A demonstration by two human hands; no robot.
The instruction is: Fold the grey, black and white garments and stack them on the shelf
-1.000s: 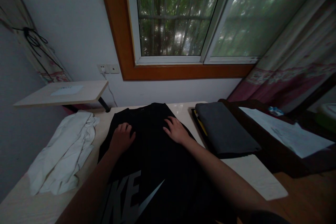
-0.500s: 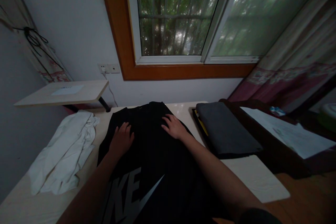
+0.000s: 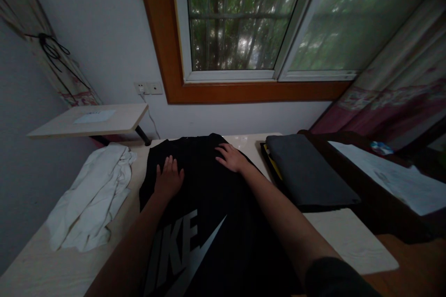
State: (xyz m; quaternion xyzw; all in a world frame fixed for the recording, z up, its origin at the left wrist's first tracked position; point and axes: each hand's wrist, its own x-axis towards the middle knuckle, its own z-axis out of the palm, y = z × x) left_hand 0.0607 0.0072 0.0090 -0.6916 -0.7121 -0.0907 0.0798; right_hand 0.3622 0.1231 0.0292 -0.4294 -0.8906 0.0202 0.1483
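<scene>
A black T-shirt [image 3: 216, 195] with a grey printed logo lies spread over the table in front of me, its collar toward the wall. My left hand [image 3: 169, 176] rests flat on the upper left of the shirt, fingers stretched out. On the upper right part lies my right hand [image 3: 230, 158], palm down with its fingers spread. Neither hand grips the cloth. The shirt's lower end runs out of view at the bottom.
Crumpled white clothing [image 3: 94, 195] lies on the table [image 3: 31, 260] at the left, below a small raised shelf [image 3: 121, 118]. To the right is a stack of folded clothes with a grey one [image 3: 310, 169] on top. Beyond it, a paper sheet [image 3: 393, 176] covers a dark surface.
Both hands have slid slightly toward the wall, the shirt's logo moving up with them. The left hand's fingers have straightened. The view has shifted a little.
</scene>
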